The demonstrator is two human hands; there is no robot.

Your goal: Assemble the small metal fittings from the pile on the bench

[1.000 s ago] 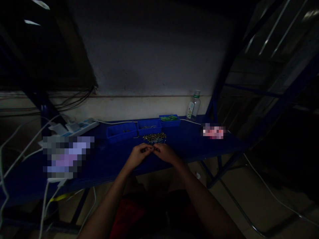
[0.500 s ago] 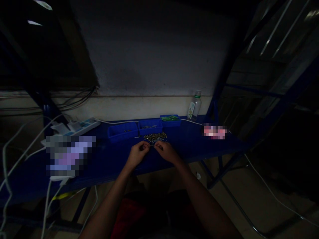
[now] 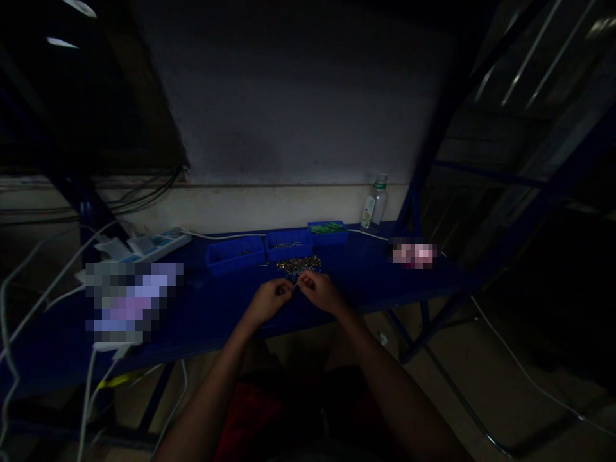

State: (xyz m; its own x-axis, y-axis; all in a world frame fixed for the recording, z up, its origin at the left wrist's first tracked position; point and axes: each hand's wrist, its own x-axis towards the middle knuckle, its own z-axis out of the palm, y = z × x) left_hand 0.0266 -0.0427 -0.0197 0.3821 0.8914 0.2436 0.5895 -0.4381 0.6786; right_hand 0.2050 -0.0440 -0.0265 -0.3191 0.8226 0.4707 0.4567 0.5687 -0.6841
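Note:
My left hand and my right hand meet over the front half of the blue table, fingers pinched. Between the fingertips runs a thin, light-coloured rod-like piece, held at both ends; its exact kind is too small to make out. Just beyond the hands lies a heap of small shiny metal pieces, brassy and silvery. Behind it stand two blue bins, the left bin and the middle bin, each with small metal parts inside. A third blue bin contains green pieces.
A clear bottle stands at the back right, near a blurred-out pink item. On the left are a white power strip, loose white cables and another blurred-out item. A wall rises behind the table.
My left hand has dropped slightly, and the thin piece between the hands now slants instead of lying nearly level. Both hands keep their pinch. The view has shifted a little.

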